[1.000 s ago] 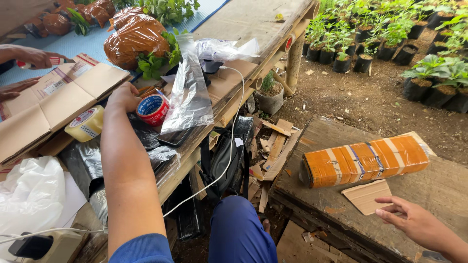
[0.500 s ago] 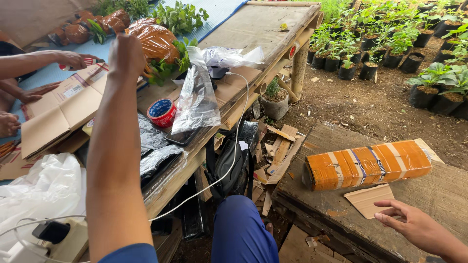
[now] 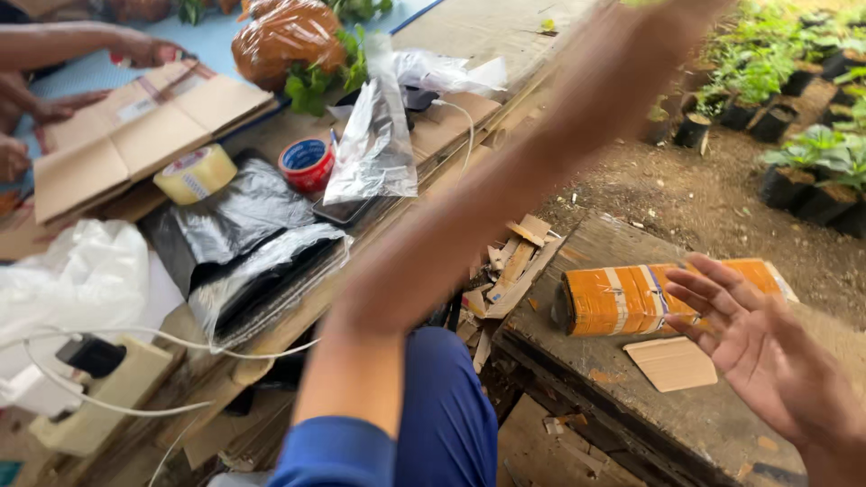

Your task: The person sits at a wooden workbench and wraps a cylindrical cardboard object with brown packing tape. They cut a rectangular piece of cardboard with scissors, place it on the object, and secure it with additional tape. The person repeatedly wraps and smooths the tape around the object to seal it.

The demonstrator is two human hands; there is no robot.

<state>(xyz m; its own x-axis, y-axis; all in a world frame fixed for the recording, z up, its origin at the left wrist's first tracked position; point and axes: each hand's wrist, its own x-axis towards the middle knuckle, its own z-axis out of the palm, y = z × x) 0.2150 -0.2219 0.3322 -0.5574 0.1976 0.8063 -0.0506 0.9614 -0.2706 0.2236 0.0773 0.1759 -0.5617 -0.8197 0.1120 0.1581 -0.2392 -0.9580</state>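
Hovering right hand (image 3: 767, 347), orange package (image 3: 631, 298) beside

An outdoor plant nursery with a packing area on bare earth. At the upper right, rows of young green plants in black grow bags (image 3: 794, 189) stand on the brown soil (image 3: 695, 198). A long, rough wooden surface (image 3: 469, 135) on the left carries packing supplies: flattened cardboard boxes (image 3: 135, 126), a roll of clear tape (image 3: 195, 174), a red tape roll (image 3: 307, 164), silver foil bags (image 3: 374, 144), black plastic bags (image 3: 234, 216) and a leafy plant with its roots wrapped in brown plastic (image 3: 287, 41). A low plank bench (image 3: 622, 388) holds a parcel bound in orange tape (image 3: 631, 298). Cardboard offcuts (image 3: 510, 266) litter the ground.
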